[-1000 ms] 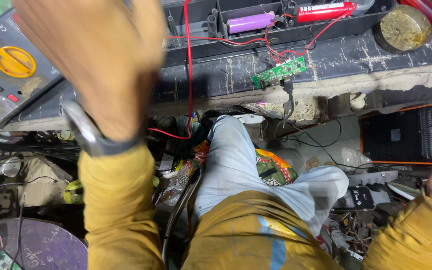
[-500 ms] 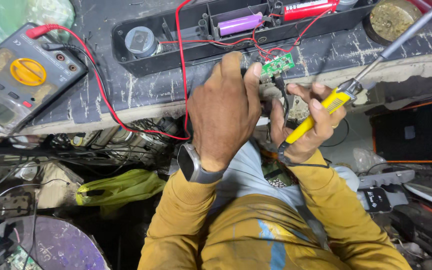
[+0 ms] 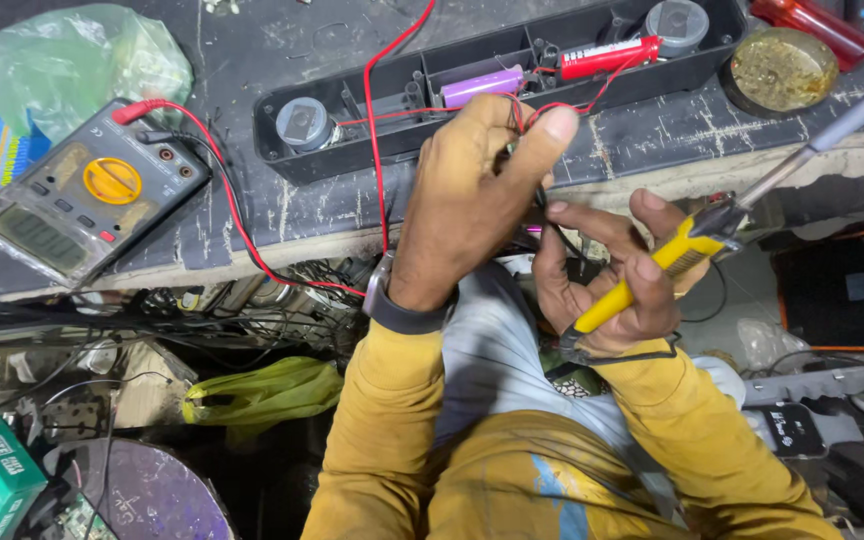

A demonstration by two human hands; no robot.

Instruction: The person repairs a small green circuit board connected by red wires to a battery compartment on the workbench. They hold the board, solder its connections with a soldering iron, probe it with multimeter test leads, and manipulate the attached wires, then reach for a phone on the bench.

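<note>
Since half second ago, we see left hand (image 3: 472, 200) lifted, pinching red wires (image 3: 537, 110); right hand (image 3: 607, 275) grips yellow-handled soldering iron (image 3: 697, 245). Black casing (image 3: 352, 150) open, batteries wired, soldering unfinished.

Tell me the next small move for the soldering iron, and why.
Probably bring the soldering iron tip down to the red wires: the left hand pinches them at the bench edge, while the right hand holds the iron angled away.

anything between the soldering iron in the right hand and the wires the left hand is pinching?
Partly. The right hand holds the soldering iron with its shaft aimed up and away, right of the red wires. The left hand covers the spot it pinches; its thumb and the right fingers sit between.
</note>
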